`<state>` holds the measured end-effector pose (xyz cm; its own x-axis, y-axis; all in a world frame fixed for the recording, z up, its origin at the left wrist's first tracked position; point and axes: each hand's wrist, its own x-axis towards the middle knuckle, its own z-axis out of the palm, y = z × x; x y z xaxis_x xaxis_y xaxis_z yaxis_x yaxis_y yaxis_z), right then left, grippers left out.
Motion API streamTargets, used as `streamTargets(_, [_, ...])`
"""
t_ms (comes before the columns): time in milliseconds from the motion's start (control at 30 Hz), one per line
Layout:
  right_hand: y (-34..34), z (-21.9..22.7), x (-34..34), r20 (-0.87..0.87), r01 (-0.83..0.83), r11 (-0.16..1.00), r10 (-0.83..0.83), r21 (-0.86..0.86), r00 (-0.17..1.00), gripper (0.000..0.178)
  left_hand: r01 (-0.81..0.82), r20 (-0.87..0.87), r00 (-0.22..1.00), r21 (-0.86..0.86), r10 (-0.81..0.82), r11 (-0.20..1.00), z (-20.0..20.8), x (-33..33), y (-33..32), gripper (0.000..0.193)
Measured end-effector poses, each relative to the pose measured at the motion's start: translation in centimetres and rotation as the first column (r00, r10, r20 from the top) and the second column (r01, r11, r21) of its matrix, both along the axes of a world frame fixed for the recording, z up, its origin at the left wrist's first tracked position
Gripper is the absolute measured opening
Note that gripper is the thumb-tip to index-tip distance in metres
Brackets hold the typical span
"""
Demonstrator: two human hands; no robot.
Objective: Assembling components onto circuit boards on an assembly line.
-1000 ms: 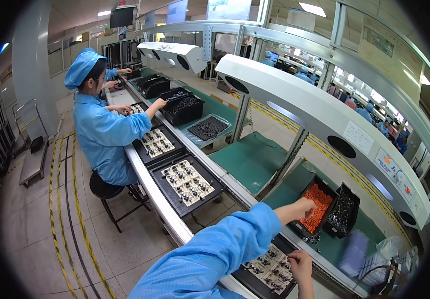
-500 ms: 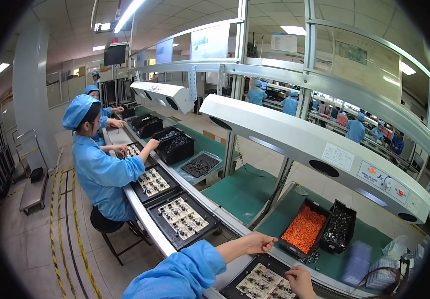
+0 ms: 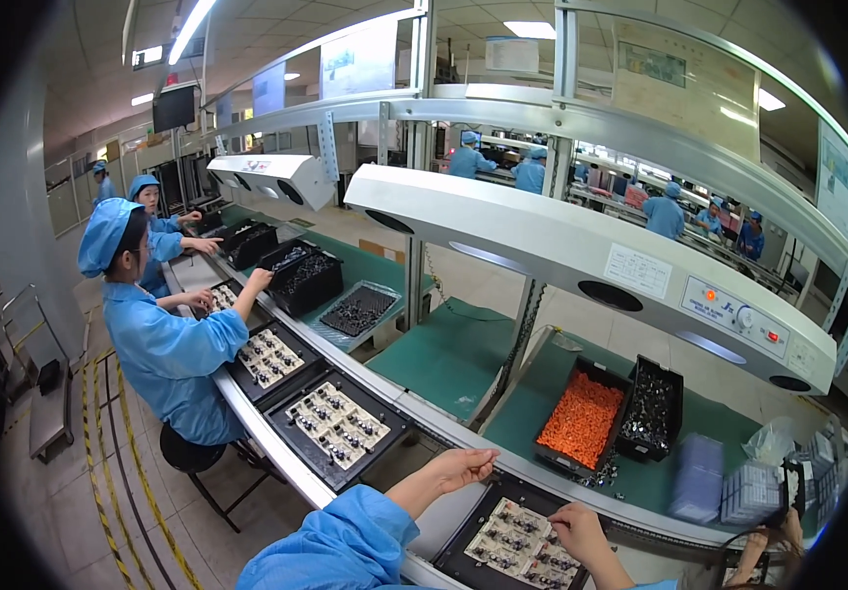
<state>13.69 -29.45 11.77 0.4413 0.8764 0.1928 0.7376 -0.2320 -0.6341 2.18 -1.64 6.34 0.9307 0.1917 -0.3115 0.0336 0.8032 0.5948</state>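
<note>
Cream board (image 3: pixel 514 543) in its black tray (image 3: pixel 473 521)

Over the feed, I see my left hand (image 3: pixel 463 471) by the tray's far left corner, fingertips pinched together; whether they grip a part, I cannot tell. My right hand (image 3: pixel 583 534) reaches over the tray's right edge, fingertips at the board's far edge, their hold likewise unclear. Orange parts (image 3: pixel 581 418) and dark parts (image 3: pixel 652 408) lie in black bins (image 3: pixel 563 460) near the green surface's (image 3: pixel 517 423) front edge.

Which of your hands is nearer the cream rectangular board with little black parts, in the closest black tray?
Right. Your right hand is over the upper-right part of the cream rectangular board; your left hand is off it, beyond its upper-left corner.
</note>
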Motion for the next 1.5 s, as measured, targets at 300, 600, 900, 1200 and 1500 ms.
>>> streamTargets(300, [-3.0, -3.7, 0.9, 0.073, -0.072, 0.996, 0.069, 0.045, 0.995, 0.007, 0.052, 0.053, 0.997, -0.016, -0.051, 0.999, -3.9, 0.2, -2.4, 0.020])
streamTargets(600, [-6.6, -2.9, 5.4, 0.050, 0.020, 1.000, -0.020, 0.002, 0.999, 0.028, -0.097, -0.043, 0.994, 0.109, 0.102, 0.989, -2.1, 3.7, -5.8, 0.019])
streamTargets(900, [-7.3, -4.9, 5.0, 0.105, 0.032, 0.992, -0.019, -0.121, 0.994, 0.032, -0.028, -0.060, 0.998, 0.108, 0.034, 0.994, -2.2, 2.7, -8.0, 0.022])
streamTargets(1200, [-6.9, -5.0, 5.2, 0.191, 0.025, 0.991, 0.000, -0.132, 0.982, 0.030, -0.034, -0.092, 0.995, 0.139, 0.048, 0.990, -1.6, 2.7, -8.2, 0.024])
streamTargets(1500, [-6.9, -5.2, 6.5, 0.239, 0.108, 0.989, -0.081, -0.102, 0.968, 0.022, 0.017, -0.132, 0.991, 0.261, 0.018, 0.965, -1.2, 2.6, -8.4, 0.022])
